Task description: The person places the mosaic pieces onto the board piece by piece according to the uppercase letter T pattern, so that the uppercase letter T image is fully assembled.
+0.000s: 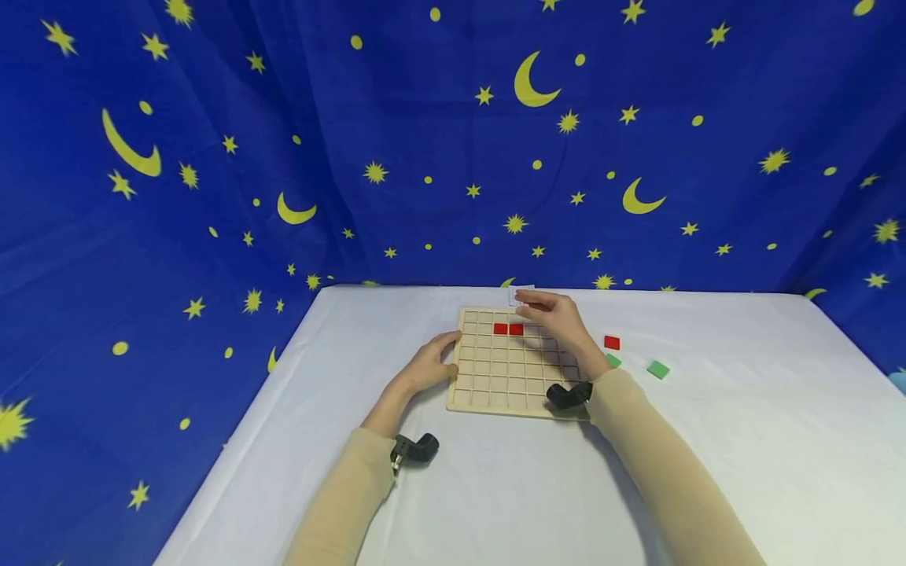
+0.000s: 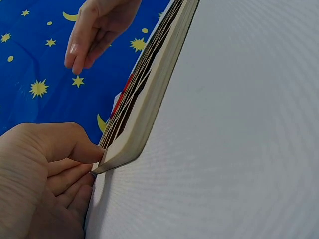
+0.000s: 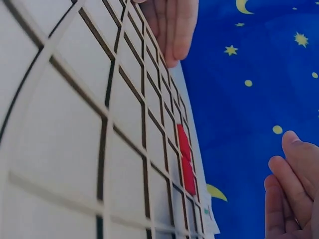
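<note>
A square wooden grid board (image 1: 488, 380) lies on the table, with two red tiles (image 1: 508, 329) side by side in cells near its far edge. My left hand (image 1: 427, 365) holds the board's left edge; in the left wrist view its thumb (image 2: 84, 147) presses on the rim while the other fingers are partly hidden. Above the far right part of the board hovers my right hand (image 1: 562, 321), fingers loosely bent and close together. Nothing shows between those fingers in the right wrist view (image 3: 294, 189).
Right of the board lie a loose red tile (image 1: 612, 343), a green tile (image 1: 658, 369) and another green tile (image 1: 613, 361) partly behind the right wrist. A small printed white card (image 1: 521, 294) is just beyond the board. A blue star-patterned cloth (image 1: 439, 204) hangs behind the white table (image 1: 495, 487).
</note>
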A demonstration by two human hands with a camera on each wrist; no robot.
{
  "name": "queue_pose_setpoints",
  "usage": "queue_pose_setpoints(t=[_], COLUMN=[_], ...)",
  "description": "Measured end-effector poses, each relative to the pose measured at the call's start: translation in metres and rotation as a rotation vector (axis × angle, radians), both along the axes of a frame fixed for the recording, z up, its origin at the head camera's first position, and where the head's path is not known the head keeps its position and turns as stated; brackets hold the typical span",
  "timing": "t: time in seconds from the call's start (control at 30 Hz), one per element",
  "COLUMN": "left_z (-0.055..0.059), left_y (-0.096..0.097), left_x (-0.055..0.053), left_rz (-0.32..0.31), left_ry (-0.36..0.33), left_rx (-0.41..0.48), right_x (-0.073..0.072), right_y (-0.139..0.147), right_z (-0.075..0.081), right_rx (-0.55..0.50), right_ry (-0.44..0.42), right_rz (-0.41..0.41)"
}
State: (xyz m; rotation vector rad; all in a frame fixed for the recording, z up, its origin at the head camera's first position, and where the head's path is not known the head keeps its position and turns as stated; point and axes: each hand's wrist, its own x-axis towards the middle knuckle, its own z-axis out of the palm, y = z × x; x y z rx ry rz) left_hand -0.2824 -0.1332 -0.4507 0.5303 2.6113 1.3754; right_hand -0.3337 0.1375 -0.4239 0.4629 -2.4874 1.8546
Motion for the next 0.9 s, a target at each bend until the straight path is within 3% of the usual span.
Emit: queue_pose_setpoints(t=[0.37, 0.9], left_z=[-0.001, 0.002], left_y=[-0.003, 0.001], left_x=[0.001, 0.003], left_rz=[0.006, 0.003], left_ry=[-0.010, 0.006], left_rx=[0.006, -0.003], right_x=[0.007, 0.021], right_y=[0.042, 0.126], right_z=[0.010, 0.004], right_rx=[0.019, 0.175], right_ry=[0.021, 0.022], right_rz=[-0.050, -0.242])
